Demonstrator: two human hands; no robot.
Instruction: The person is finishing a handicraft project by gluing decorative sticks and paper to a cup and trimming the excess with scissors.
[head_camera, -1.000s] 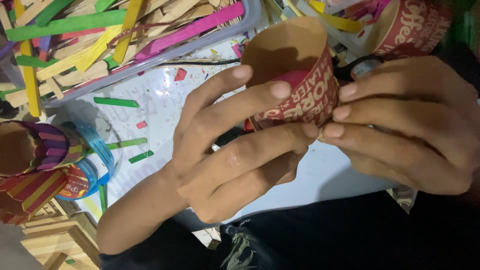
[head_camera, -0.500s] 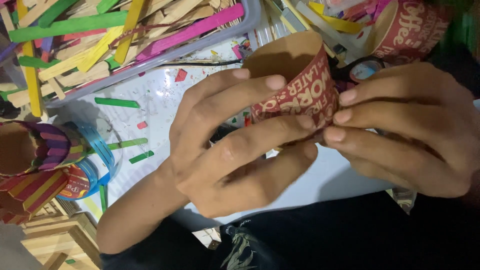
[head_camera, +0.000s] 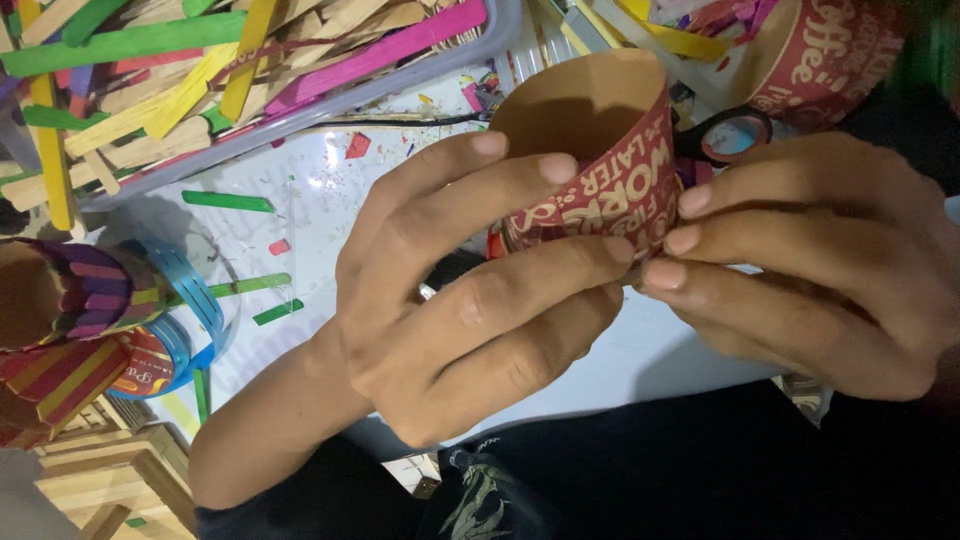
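Red paper cup (head_camera: 610, 165) lies sideways, pinched between left hand (head_camera: 470, 290) and right hand (head_camera: 800, 260).

The paper cup (head_camera: 600, 160) looks like thin matt cardboard, plain brown inside and printed dark red outside. The craft sticks (head_camera: 250, 60) in the tray at the far edge of the desk are smooth painted wood, some bare. The tray (head_camera: 420, 75) is clear glossy plastic. The desk (head_camera: 330, 190) surface is white and shiny, reflecting light. The scissors handle (head_camera: 735, 135) is black glossy plastic.

light: bright overhead | glare: white board (head_camera: 330, 190) | focus: sharp
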